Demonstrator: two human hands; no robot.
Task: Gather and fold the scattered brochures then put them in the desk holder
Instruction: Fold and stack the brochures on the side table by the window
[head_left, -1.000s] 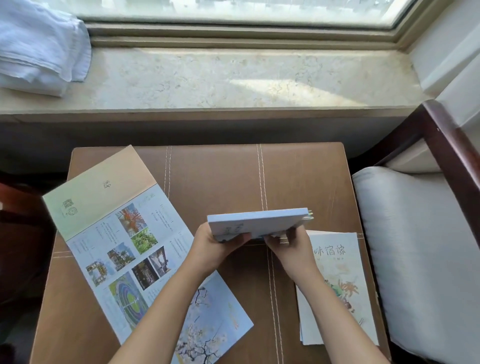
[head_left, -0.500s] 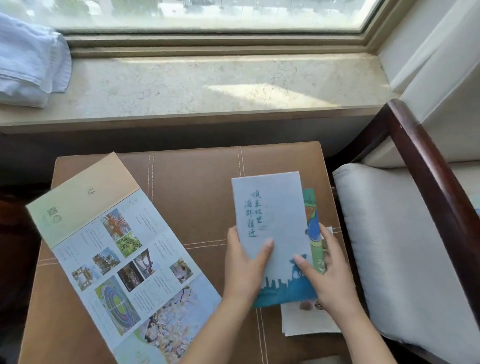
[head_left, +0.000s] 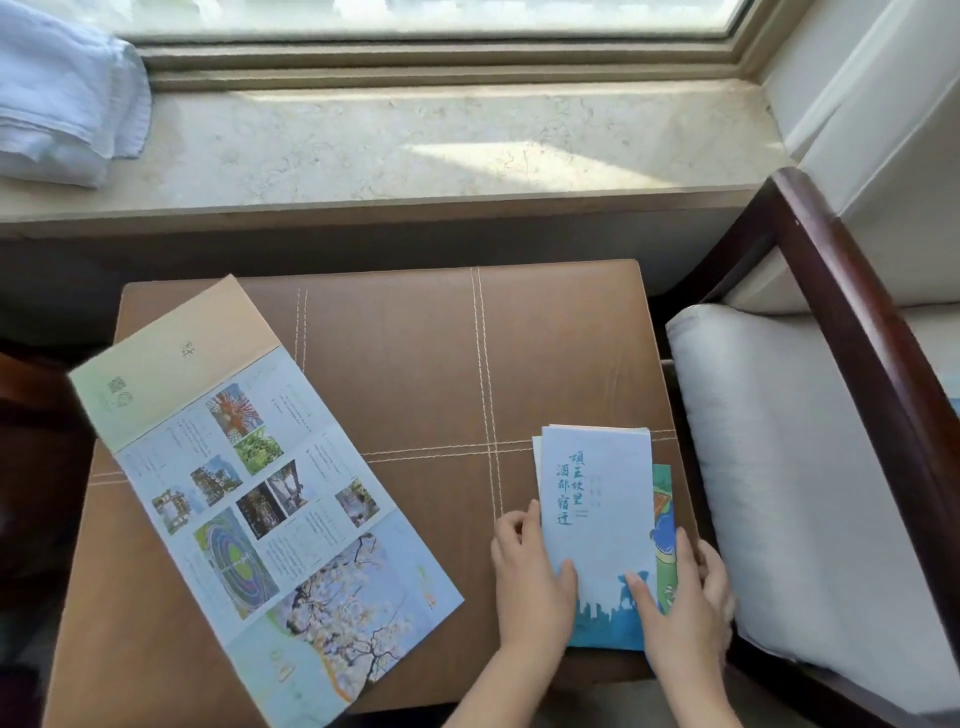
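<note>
Folded blue brochure (head_left: 597, 509) lies flat on the near right part of the brown table (head_left: 415, 364), cover up, with dark blue vertical characters and a blue skyline print at its near end. It sits on top of a small stack: a green brochure (head_left: 664, 499) shows along its right edge, and a pale sheet edge (head_left: 536, 457) shows along its left and far sides. Left hand (head_left: 530, 582) grips the stack at the near left edge, thumb on the cover, fingers curled against the side. Right hand (head_left: 680, 613) grips the near right edge the same way, thumb on the skyline print, fingers round the right side over the green brochure. Can't tell whether the fingertips reach under the stack. Both forearms come in from the near edge. Unfolded brochure (head_left: 249, 499) lies open on the left half of the table, well apart from the stack, angled, its far left corner over the table's edge; it has a tan panel at the far end, photo panels in the middle and a blossom picture at the near end. Just beside the table on the right is a white seat cushion (head_left: 789, 467) in a dark wood chair frame (head_left: 857, 332). Beyond the table is a marble windowsill (head_left: 415, 150) with a white towel (head_left: 57, 98) at its far left.
</note>
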